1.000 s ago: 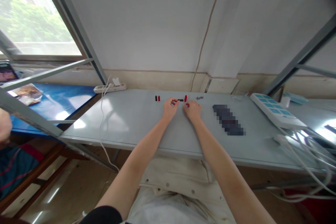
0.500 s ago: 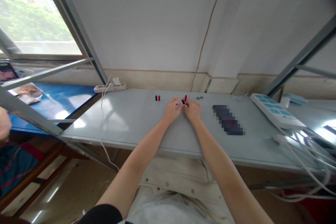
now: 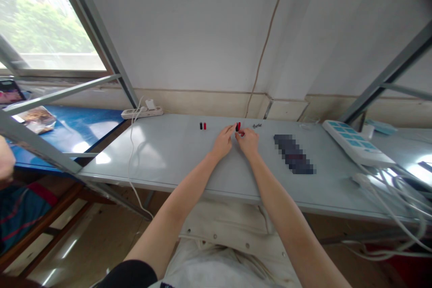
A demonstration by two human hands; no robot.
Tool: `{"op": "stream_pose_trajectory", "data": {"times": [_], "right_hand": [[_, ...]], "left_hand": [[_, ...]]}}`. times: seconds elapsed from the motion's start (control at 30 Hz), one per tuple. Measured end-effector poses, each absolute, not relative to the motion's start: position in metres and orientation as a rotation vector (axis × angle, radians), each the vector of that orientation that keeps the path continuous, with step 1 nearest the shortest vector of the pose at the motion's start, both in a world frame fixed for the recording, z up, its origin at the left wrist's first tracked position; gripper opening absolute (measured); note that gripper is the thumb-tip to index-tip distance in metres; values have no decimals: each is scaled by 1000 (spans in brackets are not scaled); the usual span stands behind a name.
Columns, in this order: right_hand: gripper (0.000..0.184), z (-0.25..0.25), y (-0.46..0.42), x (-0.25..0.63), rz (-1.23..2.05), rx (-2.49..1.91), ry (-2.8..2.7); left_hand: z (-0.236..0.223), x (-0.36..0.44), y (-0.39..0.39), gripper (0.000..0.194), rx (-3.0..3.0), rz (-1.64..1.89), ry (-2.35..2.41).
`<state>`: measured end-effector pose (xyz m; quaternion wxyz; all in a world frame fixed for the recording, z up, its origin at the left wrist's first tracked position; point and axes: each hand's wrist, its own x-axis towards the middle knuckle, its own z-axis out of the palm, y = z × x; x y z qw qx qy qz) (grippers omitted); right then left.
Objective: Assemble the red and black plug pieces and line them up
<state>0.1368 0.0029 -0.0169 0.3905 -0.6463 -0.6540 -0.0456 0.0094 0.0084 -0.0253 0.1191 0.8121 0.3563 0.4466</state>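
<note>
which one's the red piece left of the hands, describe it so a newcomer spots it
On the grey desk, find the left hand. Farther left, toward the wall, are two small pieces side by side. It is the red piece, right of its black neighbour; the other red piece is by the fingertips.

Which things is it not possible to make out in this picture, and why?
All in the head view:
Whether the left hand grips the black piece: too small.
What the right hand holds, if anything: hidden by its fingers.
The small dark bits: too small.
The dark object: pixelated.
The other person: mostly cut off by the left edge.
</note>
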Motion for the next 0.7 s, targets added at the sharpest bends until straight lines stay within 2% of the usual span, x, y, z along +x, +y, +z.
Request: {"op": "stream_pose_trajectory", "data": {"times": [0.37, 0.7], "right_hand": [[16, -17, 2, 138, -137, -1632, -1674], [16, -16, 1, 138, -98, -1600, -1783]], "left_hand": [[-26, 9, 8, 58, 2396, 1285, 1081], [-21, 9, 8, 39, 2157, 1533, 1117]]}}
